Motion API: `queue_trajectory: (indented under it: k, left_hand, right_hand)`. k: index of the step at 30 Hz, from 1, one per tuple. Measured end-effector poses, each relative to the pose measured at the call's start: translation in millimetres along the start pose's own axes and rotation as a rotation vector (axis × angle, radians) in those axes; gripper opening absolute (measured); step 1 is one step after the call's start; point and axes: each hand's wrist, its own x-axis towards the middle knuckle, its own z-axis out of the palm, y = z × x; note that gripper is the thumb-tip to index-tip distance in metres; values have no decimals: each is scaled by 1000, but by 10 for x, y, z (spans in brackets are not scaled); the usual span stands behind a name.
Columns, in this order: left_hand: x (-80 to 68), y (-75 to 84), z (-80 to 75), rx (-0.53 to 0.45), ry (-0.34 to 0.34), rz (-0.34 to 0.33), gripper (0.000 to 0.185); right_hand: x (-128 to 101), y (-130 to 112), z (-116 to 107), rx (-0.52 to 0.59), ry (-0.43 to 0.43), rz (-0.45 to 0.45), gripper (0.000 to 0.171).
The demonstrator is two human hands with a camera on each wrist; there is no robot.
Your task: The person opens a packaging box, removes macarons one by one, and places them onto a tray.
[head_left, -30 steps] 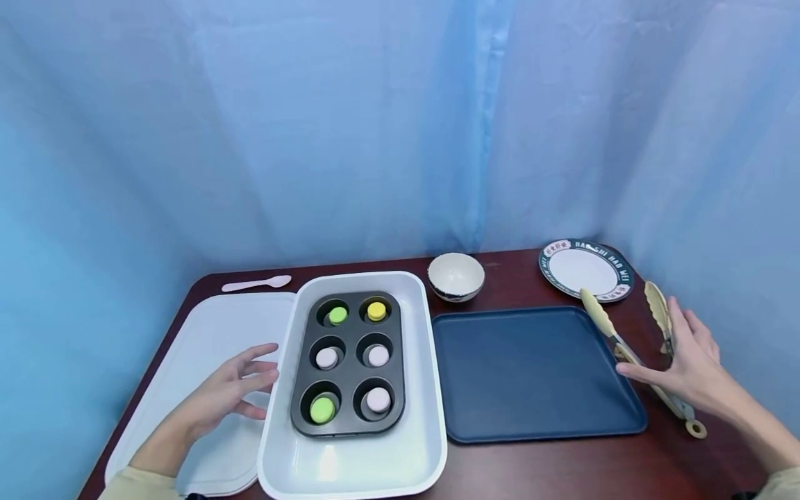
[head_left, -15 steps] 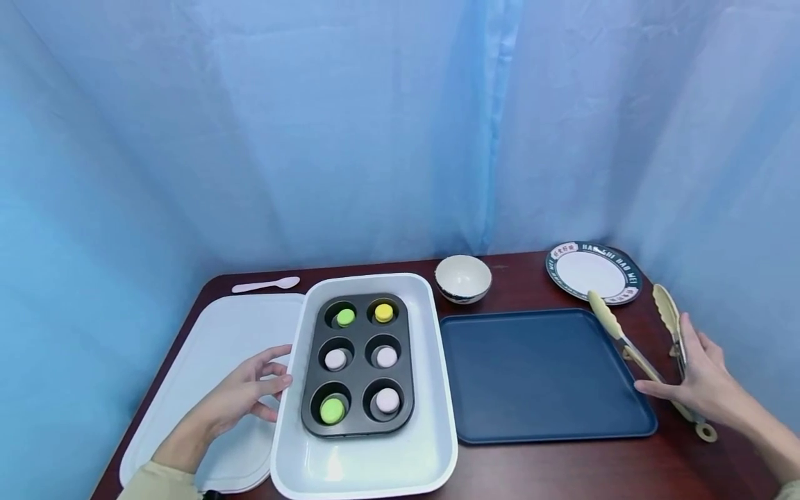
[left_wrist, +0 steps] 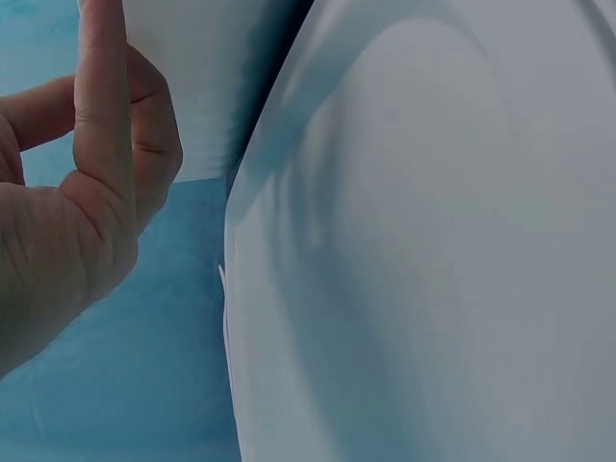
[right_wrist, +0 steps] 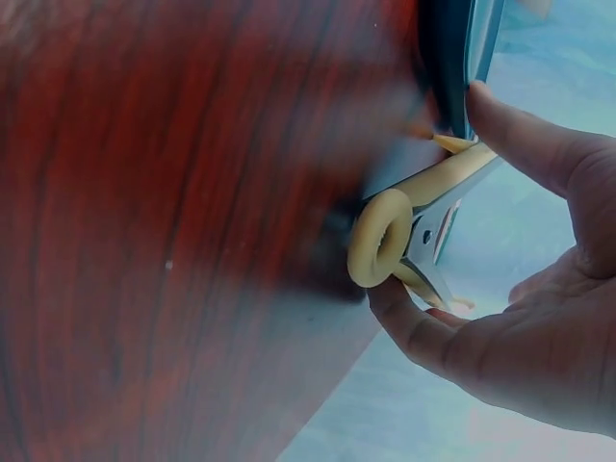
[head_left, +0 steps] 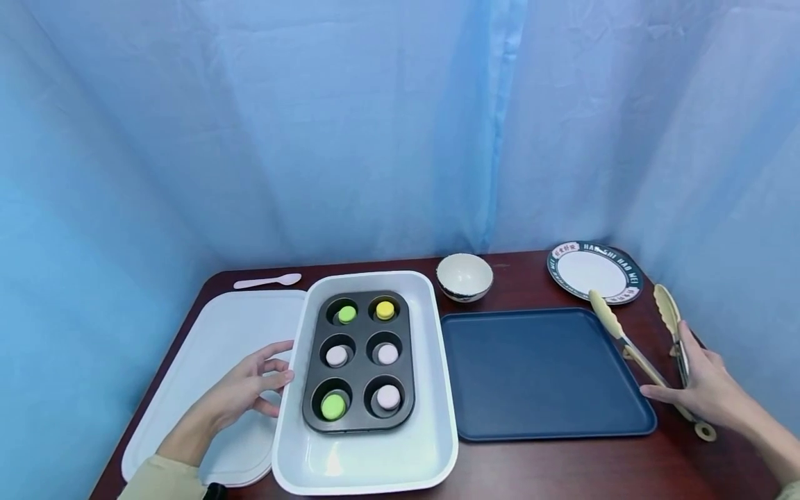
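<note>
- Your right hand (head_left: 703, 389) is closing round the tongs (head_left: 644, 354) at the table's 3 o'clock edge; the thumb lies on the inner arm and the other fingers curl under near the hinge ring (right_wrist: 380, 241), so I judge it a loose hold, not a firm one
- The tongs lie spread wide, one tip over the blue tray's (head_left: 537, 375) 2 o'clock corner, the other tip toward the plate (head_left: 590, 271); lift them carelessly and a tip could catch the tray rim or knock the plate
- Gripping so close to the ring gives you little leverage; the tongs may pivot and slip out
- Your left hand (head_left: 250, 385) rests with fingers loosely spread and holding nothing, fingertips touching the white dish's (head_left: 369, 465) 9 o'clock wall, over the white board (head_left: 212, 361)
- Push there and the dish could slide toward the tray, shaking the muffin tin (head_left: 359, 361) and its six coloured rounds
- The bowl (head_left: 464, 276) at 12 o'clock stands just beside the dish's far corner; a skewed shove might bump it
</note>
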Motion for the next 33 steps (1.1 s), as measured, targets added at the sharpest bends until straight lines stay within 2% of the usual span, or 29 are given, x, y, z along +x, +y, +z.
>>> queue_trajectory:
  k: [5,8,11,14,17,25,33]
  left_hand:
    - [-5,-3,-17,3,-3,-7,72]
    - [0,-9,-15,2,-6,-15,71]
    - [4,-20,-3,3,-8,-20,70]
    - [5,-23,5,1,-13,-17,69]
    - [10,-19,6,3,-10,-17,68]
    - [28,-13,-21,24,-8,-19,70]
    - [30,-11,-50,0,-36,-1,72]
  right_hand:
    - [4,25,25,-46,37,-17,136]
    - [10,49,34,-83,83,-35,116]
    - [24,67,20,-104,84,-3,97]
    - [20,66,5,-121,28,71,96]
    - [17,57,-4,-120,-12,102,94]
    - [67,48,-35,-123,-42,118,98]
    - [111,87,-31,-125,-50,115,107]
